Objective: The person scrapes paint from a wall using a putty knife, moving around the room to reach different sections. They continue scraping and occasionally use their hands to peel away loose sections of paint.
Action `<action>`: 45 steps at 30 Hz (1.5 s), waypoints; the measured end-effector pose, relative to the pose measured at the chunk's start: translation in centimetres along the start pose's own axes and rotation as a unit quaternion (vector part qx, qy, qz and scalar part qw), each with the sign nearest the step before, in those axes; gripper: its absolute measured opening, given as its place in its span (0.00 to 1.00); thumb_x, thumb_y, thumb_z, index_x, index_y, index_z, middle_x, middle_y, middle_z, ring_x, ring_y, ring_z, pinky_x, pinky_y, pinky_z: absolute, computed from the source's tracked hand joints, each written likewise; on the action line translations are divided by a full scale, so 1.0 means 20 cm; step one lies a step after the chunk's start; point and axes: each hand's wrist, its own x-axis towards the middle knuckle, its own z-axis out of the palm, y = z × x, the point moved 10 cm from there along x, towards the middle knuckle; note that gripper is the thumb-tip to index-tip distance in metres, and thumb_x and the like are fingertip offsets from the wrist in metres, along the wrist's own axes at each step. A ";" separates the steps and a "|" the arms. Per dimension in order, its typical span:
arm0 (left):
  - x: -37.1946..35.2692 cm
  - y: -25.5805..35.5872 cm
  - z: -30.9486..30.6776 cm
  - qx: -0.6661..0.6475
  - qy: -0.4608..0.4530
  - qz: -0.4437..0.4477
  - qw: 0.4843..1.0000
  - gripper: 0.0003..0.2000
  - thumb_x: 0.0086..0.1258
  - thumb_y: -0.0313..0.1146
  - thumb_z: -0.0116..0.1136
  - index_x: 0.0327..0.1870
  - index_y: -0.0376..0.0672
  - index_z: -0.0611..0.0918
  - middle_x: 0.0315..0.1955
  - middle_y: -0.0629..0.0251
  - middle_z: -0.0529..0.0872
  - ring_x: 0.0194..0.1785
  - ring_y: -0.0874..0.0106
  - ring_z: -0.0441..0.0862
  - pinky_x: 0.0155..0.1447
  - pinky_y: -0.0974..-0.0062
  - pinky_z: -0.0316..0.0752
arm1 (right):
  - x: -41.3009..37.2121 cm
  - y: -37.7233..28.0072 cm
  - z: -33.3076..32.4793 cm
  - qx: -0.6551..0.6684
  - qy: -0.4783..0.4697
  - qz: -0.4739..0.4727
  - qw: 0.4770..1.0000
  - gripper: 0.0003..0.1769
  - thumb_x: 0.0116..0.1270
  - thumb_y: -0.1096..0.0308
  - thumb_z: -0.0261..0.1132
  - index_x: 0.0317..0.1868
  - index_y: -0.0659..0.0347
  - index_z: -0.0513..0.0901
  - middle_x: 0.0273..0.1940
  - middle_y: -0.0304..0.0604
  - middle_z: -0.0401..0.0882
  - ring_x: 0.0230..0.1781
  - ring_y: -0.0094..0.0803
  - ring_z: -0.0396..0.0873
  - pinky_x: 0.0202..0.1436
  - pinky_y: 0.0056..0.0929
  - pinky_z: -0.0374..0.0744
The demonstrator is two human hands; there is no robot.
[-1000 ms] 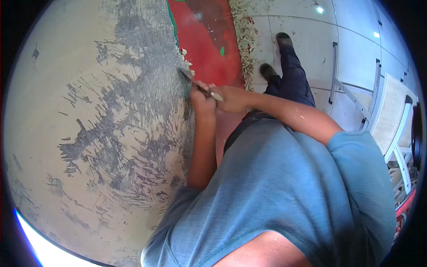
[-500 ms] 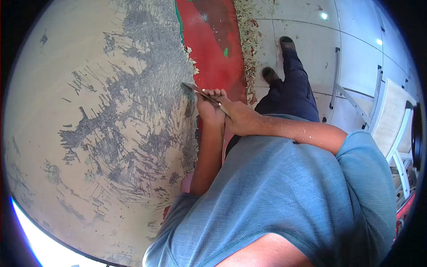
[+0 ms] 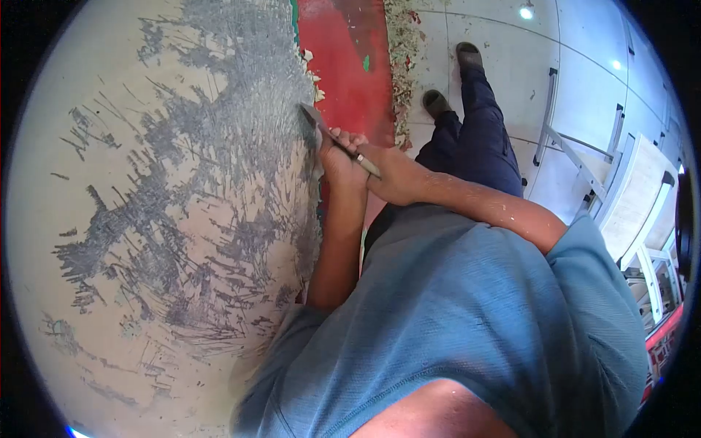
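Note:
My right hand (image 3: 394,174) is wrapped around the light handle of a scraper (image 3: 314,117), palm turned downward. From the other side, my left hand (image 3: 342,160) has its fingers curled around the scraper near its blade. The flat metal blade points away from me, its edge at the panel (image 3: 241,124). This large curved panel has cream paint with scraped grey patches; the grey is widest near the blade. Loose cream flakes (image 3: 318,93) cling along the panel's edge, just beyond the blade.
A red strip (image 3: 350,80) with brown and green marks runs alongside the panel. Paint chips (image 3: 405,73) litter the tiled floor (image 3: 504,44) beside it. My feet (image 3: 467,57) stand on the tiles. At right is a metal-framed folding step (image 3: 635,197).
Both hands and the scraper have moved slightly forward along the panel's edge, and more of the handle shows. The camera view has shifted, so the scraped patches at left appear lower.

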 end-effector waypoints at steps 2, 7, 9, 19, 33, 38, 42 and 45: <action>-0.03 -0.04 0.07 -0.012 -0.010 -0.008 1.000 0.11 0.65 0.33 0.43 0.20 0.46 0.70 0.10 0.73 0.65 0.14 0.77 0.61 0.26 0.77 0.65 | -0.04 -0.04 -0.08 0.008 0.043 -0.022 0.999 0.15 0.51 0.76 0.54 0.41 0.69 0.68 0.31 0.62 0.73 0.37 0.56 0.74 0.39 0.43 0.72; 0.12 -0.04 0.01 0.020 0.006 -0.023 1.000 0.12 0.66 0.36 0.46 0.19 0.47 0.69 0.10 0.72 0.65 0.15 0.76 0.61 0.26 0.77 0.64 | 0.06 -0.01 -0.10 -0.012 0.012 -0.029 0.999 0.15 0.50 0.74 0.55 0.40 0.68 0.69 0.32 0.61 0.74 0.35 0.55 0.74 0.39 0.42 0.72; 0.07 -0.04 0.09 0.061 0.014 0.009 0.998 0.13 0.66 0.36 0.46 0.19 0.47 0.68 0.10 0.72 0.64 0.15 0.75 0.62 0.27 0.77 0.64 | 0.04 -0.01 -0.12 0.001 0.044 -0.035 0.998 0.13 0.50 0.74 0.54 0.39 0.68 0.69 0.32 0.60 0.74 0.35 0.54 0.75 0.39 0.42 0.72; -0.01 -0.02 0.12 -0.002 -0.018 -0.007 1.000 0.09 0.64 0.31 0.43 0.21 0.45 0.67 0.13 0.72 0.61 0.17 0.75 0.58 0.28 0.76 0.62 | -0.02 -0.09 -0.15 -0.016 0.023 -0.045 0.999 0.17 0.49 0.73 0.55 0.42 0.66 0.70 0.32 0.61 0.75 0.35 0.56 0.75 0.39 0.45 0.73; 0.01 -0.07 0.11 0.019 0.023 -0.004 1.000 0.14 0.70 0.38 0.44 0.21 0.47 0.68 0.12 0.72 0.63 0.17 0.76 0.60 0.25 0.79 0.61 | 0.01 -0.03 -0.16 -0.004 -0.017 -0.004 1.000 0.16 0.50 0.72 0.55 0.42 0.64 0.71 0.33 0.59 0.75 0.36 0.54 0.76 0.39 0.44 0.73; 0.10 0.06 0.00 0.081 0.028 0.026 0.996 0.15 0.68 0.44 0.48 0.21 0.47 0.69 0.13 0.71 0.65 0.17 0.73 0.61 0.27 0.75 0.63 | 0.09 0.01 -0.06 -0.032 -0.047 -0.008 0.998 0.15 0.51 0.72 0.54 0.42 0.64 0.71 0.33 0.58 0.76 0.37 0.51 0.76 0.39 0.41 0.73; 0.10 -0.03 0.10 0.048 0.024 0.011 0.998 0.16 0.69 0.43 0.46 0.21 0.47 0.68 0.13 0.71 0.62 0.17 0.74 0.61 0.28 0.75 0.64 | 0.05 0.00 -0.17 -0.008 0.005 -0.034 0.999 0.17 0.50 0.74 0.53 0.43 0.66 0.71 0.32 0.57 0.76 0.35 0.49 0.76 0.39 0.39 0.72; 0.16 0.03 0.06 0.108 0.029 0.055 0.992 0.16 0.70 0.44 0.45 0.21 0.47 0.67 0.14 0.72 0.62 0.17 0.74 0.61 0.28 0.75 0.65 | 0.11 0.04 -0.13 -0.018 -0.024 0.004 1.000 0.20 0.49 0.74 0.54 0.45 0.67 0.70 0.33 0.57 0.76 0.37 0.49 0.76 0.41 0.39 0.72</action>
